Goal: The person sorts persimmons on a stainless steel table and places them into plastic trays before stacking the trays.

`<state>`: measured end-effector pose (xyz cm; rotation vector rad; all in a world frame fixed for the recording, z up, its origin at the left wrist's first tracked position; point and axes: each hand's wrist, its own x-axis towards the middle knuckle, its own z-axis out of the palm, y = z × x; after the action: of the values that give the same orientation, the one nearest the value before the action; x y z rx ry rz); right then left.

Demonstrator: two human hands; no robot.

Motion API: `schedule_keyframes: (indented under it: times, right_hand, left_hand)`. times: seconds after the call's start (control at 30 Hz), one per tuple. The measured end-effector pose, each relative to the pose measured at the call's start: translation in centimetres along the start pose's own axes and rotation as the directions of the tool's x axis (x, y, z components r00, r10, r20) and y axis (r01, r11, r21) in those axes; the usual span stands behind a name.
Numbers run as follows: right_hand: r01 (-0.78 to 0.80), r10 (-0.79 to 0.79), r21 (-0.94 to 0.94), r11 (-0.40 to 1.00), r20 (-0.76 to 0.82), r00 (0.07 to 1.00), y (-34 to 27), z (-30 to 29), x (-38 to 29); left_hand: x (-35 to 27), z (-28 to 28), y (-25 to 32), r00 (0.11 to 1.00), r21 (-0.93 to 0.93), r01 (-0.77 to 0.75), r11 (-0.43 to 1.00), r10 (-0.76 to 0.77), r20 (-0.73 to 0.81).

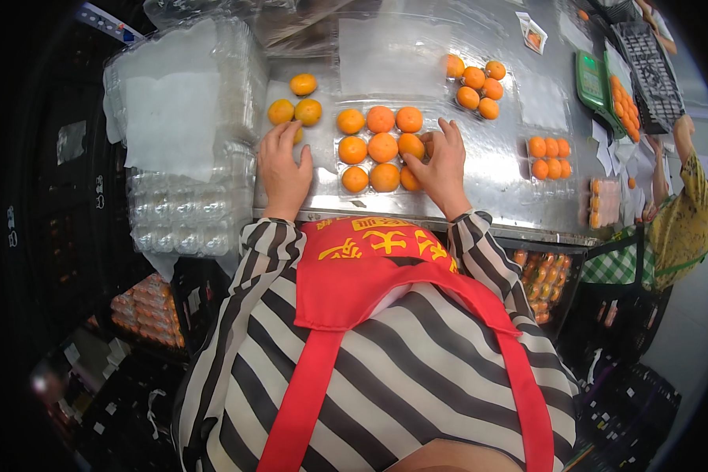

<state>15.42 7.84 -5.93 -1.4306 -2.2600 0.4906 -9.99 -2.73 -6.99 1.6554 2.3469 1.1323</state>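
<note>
In front of me a clear plastic tray [343, 190] holds orange mandarins [383, 147] in three rows of three. My right hand [443, 168] is at the tray's right side, with thumb and bent index finger against the mandarin [411, 145] at the right of the middle row. Its palm partly covers the mandarin below. To the left of the tray, my left hand [284, 171] reaches over a yellower mandarin [298, 136], mostly hidden by the fingers. Whether they grip it cannot be seen. Three loose mandarins [295, 106] lie just beyond that hand.
Stacked clear trays [183, 212] with white liner sheets [171, 124] stand at left. Several mandarins [478, 88] sit farther back on the metal table [354, 211]. At right are filled packs [550, 158], a green scale [593, 79], a black crate [649, 71] and another person [681, 218].
</note>
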Motion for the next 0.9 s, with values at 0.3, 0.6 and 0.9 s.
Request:
schedule_keyframes:
  times: [0.3,0.6,0.9]
  right_hand:
    - [0.002,-0.002,0.001,1.0,0.033,0.999,0.0,0.0,0.5]
    - [0.076,-0.076,-0.007,0.997,-0.067,0.995,0.2,1.3,0.6]
    - [0.156,-0.126,0.134,0.979,-0.211,0.969,-2.5,-3.1,0.9]
  left_hand:
    - [-0.6,-0.5,1.4,0.997,-0.098,-0.05,0.994,0.055,0.052]
    - [-1.0,-0.1,1.9,0.991,-0.197,-0.071,0.978,0.091,0.096]
    - [-0.6,-0.1,4.3,0.935,-0.575,0.247,0.78,-0.037,0.352]
